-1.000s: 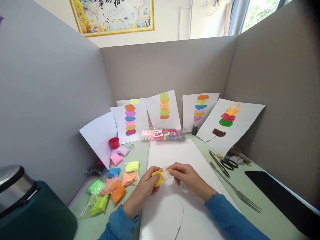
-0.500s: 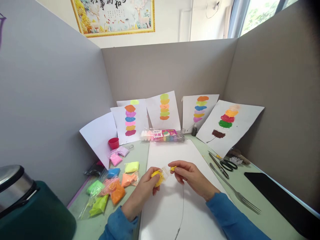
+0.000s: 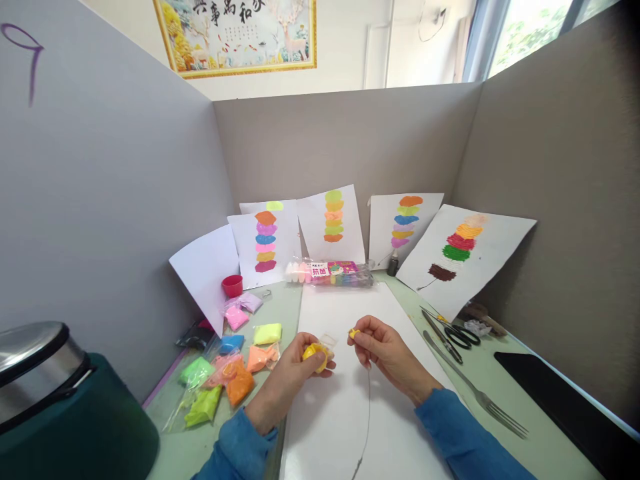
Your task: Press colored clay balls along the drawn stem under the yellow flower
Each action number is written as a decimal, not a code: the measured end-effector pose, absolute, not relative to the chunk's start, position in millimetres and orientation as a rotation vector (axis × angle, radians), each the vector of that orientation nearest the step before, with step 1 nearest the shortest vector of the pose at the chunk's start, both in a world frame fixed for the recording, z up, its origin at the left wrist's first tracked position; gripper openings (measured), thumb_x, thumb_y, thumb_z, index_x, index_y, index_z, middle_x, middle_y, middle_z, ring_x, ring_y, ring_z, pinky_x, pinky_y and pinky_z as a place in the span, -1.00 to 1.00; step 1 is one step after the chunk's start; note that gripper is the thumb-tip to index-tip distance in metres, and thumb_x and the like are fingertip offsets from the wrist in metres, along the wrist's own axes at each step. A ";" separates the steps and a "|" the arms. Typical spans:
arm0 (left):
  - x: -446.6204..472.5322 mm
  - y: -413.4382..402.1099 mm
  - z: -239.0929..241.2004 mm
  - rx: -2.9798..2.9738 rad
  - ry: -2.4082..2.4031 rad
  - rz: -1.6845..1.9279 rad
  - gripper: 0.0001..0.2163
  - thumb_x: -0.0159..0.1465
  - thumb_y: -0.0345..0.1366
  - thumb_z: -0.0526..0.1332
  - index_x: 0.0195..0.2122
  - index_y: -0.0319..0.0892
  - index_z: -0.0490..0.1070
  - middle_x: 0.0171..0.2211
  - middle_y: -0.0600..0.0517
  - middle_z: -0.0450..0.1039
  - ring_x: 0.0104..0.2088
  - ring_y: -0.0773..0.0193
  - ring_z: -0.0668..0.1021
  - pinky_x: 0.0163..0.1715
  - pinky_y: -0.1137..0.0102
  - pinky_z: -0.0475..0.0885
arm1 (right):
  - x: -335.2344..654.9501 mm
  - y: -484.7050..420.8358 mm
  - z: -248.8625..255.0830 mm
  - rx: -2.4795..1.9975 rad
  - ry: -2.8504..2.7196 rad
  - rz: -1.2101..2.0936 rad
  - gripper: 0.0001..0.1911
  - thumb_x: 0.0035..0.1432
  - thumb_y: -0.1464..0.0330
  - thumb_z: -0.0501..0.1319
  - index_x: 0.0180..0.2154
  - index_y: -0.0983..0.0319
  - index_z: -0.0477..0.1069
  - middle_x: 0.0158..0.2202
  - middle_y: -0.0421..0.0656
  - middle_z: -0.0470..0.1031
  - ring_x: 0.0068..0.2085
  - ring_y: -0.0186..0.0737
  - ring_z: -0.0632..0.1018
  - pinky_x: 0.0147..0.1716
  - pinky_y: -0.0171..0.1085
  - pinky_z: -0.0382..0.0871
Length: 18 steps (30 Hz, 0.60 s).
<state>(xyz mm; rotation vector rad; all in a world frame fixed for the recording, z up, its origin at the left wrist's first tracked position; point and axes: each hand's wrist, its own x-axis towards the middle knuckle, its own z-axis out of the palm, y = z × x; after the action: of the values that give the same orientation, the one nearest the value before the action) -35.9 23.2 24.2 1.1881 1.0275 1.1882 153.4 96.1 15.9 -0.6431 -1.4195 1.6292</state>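
Note:
My left hand (image 3: 300, 363) is closed around a clear bag of yellow modelling clay (image 3: 315, 355), its open plastic end pointing right. Between thumb and fingertips my right hand (image 3: 383, 347) pinches a small yellow clay piece (image 3: 354, 333), apart from the bag. Both hands are over a large white sheet of paper (image 3: 330, 427). A thin dark line (image 3: 368, 413) runs down the sheet below my right hand. To the left lie several bags of clay, among them orange (image 3: 239, 383), lime green (image 3: 203, 405), blue (image 3: 231, 343) and pale yellow (image 3: 267, 333).
A dark green kettle (image 3: 100, 420) stands at the near left. On the right lie a fork (image 3: 493, 407), scissors (image 3: 460, 333) and a black flat object (image 3: 555, 400). Behind are a marshmallow-coloured pack (image 3: 335, 272), a red cup (image 3: 232, 286) and propped drawings (image 3: 334, 247).
The small yellow clay piece in my right hand is farther from the bag. My left hand has turned the bag slightly, and the whole view has shifted a little.

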 end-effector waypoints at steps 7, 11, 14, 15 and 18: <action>-43.6 27.0 29.6 1.325 1.222 1.264 -0.66 0.13 -0.25 0.22 -0.04 -0.14 0.38 -0.15 0.00 0.42 -0.26 0.28 0.45 -0.20 0.37 0.35 | 154.2 96.3 8.0 -0.746 -1.533 1.544 -0.68 0.13 0.14 0.20 -0.22 0.25 0.42 -0.52 -0.27 0.27 -0.56 -0.41 0.28 -0.53 -0.33 0.17; -75.9 37.1 42.4 1.323 1.409 1.423 -0.79 0.05 -0.25 0.28 -0.28 -0.17 0.44 -0.33 0.07 0.41 -0.30 0.28 0.43 -0.31 0.42 0.33 | 154.1 101.1 1.7 -0.850 -1.511 1.518 -0.68 0.12 0.11 0.19 -0.43 0.25 0.36 -0.65 -0.34 0.13 -0.66 -0.48 0.11 -0.63 -0.36 -0.06; -98.5 45.9 51.9 1.270 1.457 1.511 -0.77 0.01 -0.19 0.31 -0.36 -0.18 0.37 -0.38 0.10 0.36 -0.31 0.28 0.42 -0.32 0.43 0.33 | 154.0 102.5 0.0 -0.891 -1.469 1.513 -0.64 0.11 0.08 0.18 -0.48 0.25 0.31 -0.68 -0.36 0.10 -0.67 -0.48 0.07 -0.64 -0.36 -0.09; -102.2 47.6 54.6 1.255 1.453 1.511 -0.75 0.02 -0.16 0.31 -0.36 -0.19 0.37 -0.40 0.09 0.36 -0.32 0.29 0.42 -0.31 0.42 0.34 | 153.7 102.3 0.2 -0.890 -1.470 1.499 -0.64 0.11 0.08 0.17 -0.48 0.25 0.32 -0.67 -0.36 0.11 -0.67 -0.49 0.08 -0.63 -0.36 -0.07; -97.4 45.2 60.8 1.234 1.364 1.419 -0.68 0.08 -0.06 0.27 -0.31 -0.24 0.38 -0.38 0.02 0.39 -0.32 0.26 0.47 -0.30 0.36 0.39 | 151.5 99.1 3.0 -0.802 -1.489 1.506 -0.68 0.14 0.11 0.15 -0.43 0.25 0.33 -0.57 -0.29 0.27 -0.65 -0.47 0.19 -0.62 -0.36 0.01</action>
<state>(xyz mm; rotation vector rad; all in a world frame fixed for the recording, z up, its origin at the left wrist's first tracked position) -97.4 45.2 60.8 1.2336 1.3640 1.4187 151.5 99.1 3.0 -0.8021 -1.4895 1.5058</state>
